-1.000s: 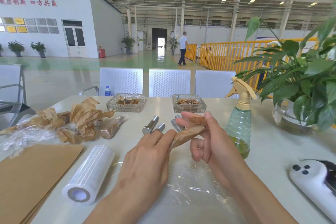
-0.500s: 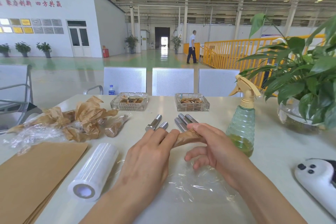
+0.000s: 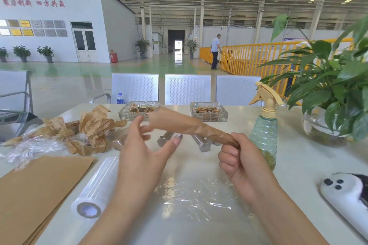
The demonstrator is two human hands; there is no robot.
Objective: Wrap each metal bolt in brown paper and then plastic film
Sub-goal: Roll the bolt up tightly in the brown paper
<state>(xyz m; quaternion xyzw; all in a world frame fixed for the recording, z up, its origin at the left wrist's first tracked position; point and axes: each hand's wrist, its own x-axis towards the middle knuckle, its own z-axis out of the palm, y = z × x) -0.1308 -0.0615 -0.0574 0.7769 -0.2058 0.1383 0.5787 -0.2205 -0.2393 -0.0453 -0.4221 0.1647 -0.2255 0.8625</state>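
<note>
A long roll of brown paper [image 3: 187,125], wrapped around a bolt I cannot see, is held above the table. My right hand [image 3: 237,157] grips its twisted right end. My left hand [image 3: 143,149] has its fingers spread, with the fingertips at the roll's loose left end. Bare metal bolts [image 3: 201,142] lie on the table behind my hands. A sheet of plastic film [image 3: 199,199] lies flat below my hands. The film roll [image 3: 95,189] lies to the left, beside a stack of brown paper sheets [image 3: 37,191].
Crumpled brown paper and film [image 3: 79,135] are heaped at the left. Two glass ashtrays [image 3: 209,111] stand at the back. A spray bottle [image 3: 264,129] and a potted plant [image 3: 330,89] stand at the right, with a white device [image 3: 346,195] near the right edge.
The wrapped roll has been lifted from near the table and now stretches out longer between my hands. My left fingers have opened and moved up to its left end.
</note>
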